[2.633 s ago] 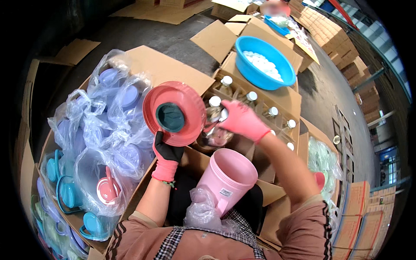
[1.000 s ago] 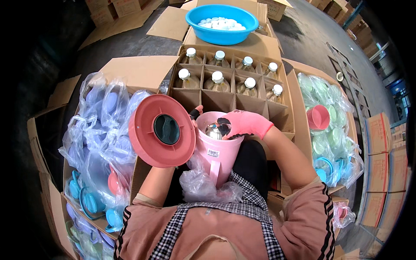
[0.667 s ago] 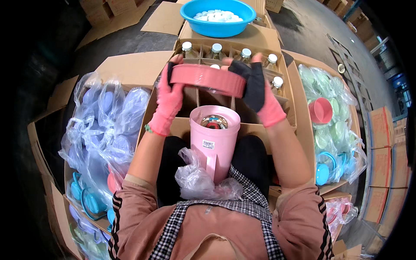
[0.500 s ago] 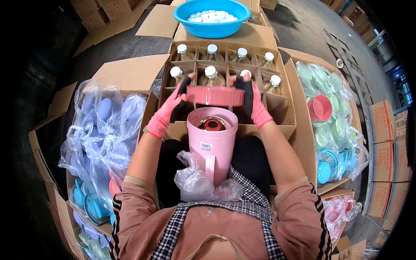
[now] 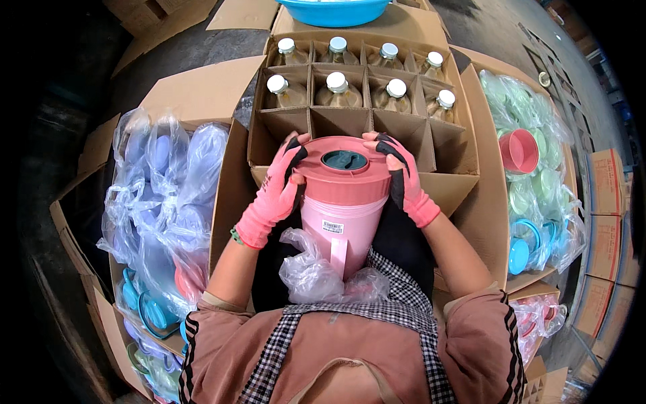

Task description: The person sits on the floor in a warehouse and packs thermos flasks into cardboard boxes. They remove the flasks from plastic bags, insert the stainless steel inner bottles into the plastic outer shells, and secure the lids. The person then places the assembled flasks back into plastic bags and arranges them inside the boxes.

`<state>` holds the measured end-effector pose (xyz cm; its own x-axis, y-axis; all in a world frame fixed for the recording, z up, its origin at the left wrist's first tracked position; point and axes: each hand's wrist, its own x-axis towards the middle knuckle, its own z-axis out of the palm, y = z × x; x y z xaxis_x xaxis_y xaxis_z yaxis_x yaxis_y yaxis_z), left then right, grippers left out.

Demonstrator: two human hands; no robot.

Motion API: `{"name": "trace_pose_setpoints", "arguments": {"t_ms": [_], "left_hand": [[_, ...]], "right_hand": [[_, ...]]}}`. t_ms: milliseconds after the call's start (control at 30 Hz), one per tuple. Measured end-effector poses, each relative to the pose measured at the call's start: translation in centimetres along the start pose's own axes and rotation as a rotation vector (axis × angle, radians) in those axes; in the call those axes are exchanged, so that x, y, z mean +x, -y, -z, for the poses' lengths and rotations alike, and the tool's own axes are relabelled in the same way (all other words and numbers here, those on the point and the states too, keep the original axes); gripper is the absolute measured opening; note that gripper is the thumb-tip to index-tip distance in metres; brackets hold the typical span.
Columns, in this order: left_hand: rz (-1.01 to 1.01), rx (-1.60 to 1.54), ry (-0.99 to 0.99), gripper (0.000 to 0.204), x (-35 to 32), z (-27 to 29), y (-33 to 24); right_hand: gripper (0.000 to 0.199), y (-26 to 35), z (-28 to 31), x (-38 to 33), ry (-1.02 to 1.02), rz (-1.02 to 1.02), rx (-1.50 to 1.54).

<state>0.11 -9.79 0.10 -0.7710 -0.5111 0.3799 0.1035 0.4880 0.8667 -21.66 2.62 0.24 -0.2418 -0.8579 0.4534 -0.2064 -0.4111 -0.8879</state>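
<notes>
A pale pink jug [image 5: 360,229] with a handle and a barcode label stands upright between my knees. Over its mouth sits a wide darker-pink lid [image 5: 350,192] with a dark green inset in the middle. My left hand [image 5: 277,185], in a pink and black fingerless-tip glove, grips the lid's left side. On the right side, my right hand [image 5: 404,178] holds it in the same kind of glove. Whether the lid is fully seated cannot be seen. Crumpled clear plastic bag [image 5: 309,269] bunches around the jug's lower part.
Ahead stands a divided carton [image 5: 363,122] with white-capped glass bottles [image 5: 336,91] in its back rows. A blue basin [image 5: 334,13] lies beyond. Bagged purple lids [image 5: 161,155] fill a left box; bagged green parts [image 5: 531,155] and a pink cup [image 5: 519,151] are right.
Both hands have lowered the lid from above the carton edge onto the jug's mouth, covering the red-centred piece seen inside. The view has shifted slightly.
</notes>
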Motion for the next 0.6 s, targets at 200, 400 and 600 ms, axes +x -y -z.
{"name": "trace_pose_setpoints", "arguments": {"t_ms": [200, 400, 600], "left_hand": [[-0.218, 0.228, 0.259, 0.092, 1.5, 2.1, -3.2], [-0.206, 0.445, 0.259, 0.077, 0.4, 2.4, -2.5], [-0.169, 0.412, 0.268, 0.075, 1.5, 1.9, -4.2]], "right_hand": [[0.085, 4.6, 1.7, -0.7, 0.265, 0.15, -0.486], [0.067, 5.2, 2.5, -0.5, 0.418, 0.255, -0.732], [0.072, 6.4, 1.8, 0.6, 0.459, 0.162, -0.664]]}}
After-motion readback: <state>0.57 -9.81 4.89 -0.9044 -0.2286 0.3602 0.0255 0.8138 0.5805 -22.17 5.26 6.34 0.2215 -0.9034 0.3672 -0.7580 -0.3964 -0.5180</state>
